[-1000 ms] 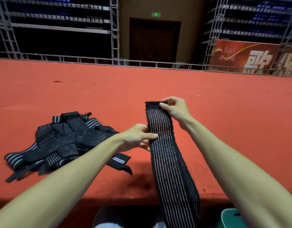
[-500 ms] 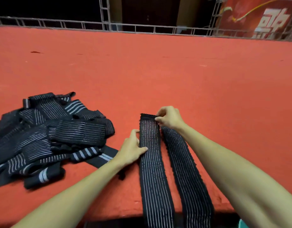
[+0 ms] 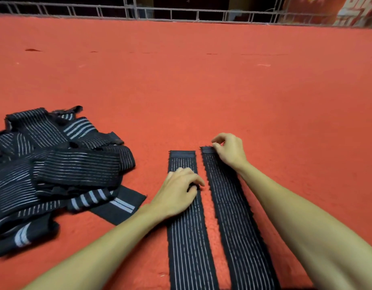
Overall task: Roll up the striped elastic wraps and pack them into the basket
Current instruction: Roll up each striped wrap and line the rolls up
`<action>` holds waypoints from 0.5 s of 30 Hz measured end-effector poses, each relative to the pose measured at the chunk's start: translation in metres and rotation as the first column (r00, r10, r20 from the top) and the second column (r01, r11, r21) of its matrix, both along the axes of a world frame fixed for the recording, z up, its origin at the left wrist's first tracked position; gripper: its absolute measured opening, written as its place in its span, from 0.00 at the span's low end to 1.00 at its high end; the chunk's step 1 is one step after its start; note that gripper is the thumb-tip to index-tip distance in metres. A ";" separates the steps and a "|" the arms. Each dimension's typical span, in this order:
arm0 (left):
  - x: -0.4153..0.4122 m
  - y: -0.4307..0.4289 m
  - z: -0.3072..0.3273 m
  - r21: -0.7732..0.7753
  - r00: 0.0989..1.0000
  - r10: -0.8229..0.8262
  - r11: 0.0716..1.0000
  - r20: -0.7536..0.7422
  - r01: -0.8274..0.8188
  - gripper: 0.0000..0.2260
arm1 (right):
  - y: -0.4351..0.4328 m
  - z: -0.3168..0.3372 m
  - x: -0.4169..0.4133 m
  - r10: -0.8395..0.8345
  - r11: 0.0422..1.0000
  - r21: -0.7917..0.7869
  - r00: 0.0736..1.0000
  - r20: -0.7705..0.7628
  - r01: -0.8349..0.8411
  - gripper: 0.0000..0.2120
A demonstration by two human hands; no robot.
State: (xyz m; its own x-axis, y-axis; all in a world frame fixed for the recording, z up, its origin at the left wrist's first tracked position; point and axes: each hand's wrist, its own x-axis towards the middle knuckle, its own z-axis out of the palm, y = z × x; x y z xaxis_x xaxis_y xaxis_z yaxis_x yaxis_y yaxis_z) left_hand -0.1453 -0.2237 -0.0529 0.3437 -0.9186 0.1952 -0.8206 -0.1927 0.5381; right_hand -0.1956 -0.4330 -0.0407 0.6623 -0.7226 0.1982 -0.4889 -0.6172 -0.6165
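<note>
Left hand has shifted from the edge of the left strip onto its top. Right strip lies flat just beside it, red carpet showing between. Both strips run back under the forearms; near ends cut off by the frame. Pile of wraps sits left of the left hand. Right hand pinches the right strip's far end. Left hand's fingers are bent on the cloth; can't tell if it grips.

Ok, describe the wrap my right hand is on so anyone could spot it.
On the red carpet, right of the tangled pile, two striped strips lie flat side by side. It is the right-hand strip, its far end pinched by the right hand.
</note>
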 end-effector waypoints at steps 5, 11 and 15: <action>-0.024 -0.024 -0.010 -0.044 0.992 0.100 0.994 -0.078 -0.103 0.07 | -0.021 -0.023 -0.038 -0.035 0.999 0.038 0.997 0.071 0.033 0.07; -0.025 -0.026 -0.014 -0.047 0.992 0.127 0.991 0.008 -0.127 0.07 | -0.023 -0.031 -0.025 -0.076 0.997 0.016 0.996 -0.041 0.076 0.14; -0.026 -0.025 -0.015 -0.040 0.991 0.121 0.992 0.058 -0.118 0.08 | -0.021 -0.033 -0.025 -0.098 0.994 0.049 0.995 0.009 0.097 0.07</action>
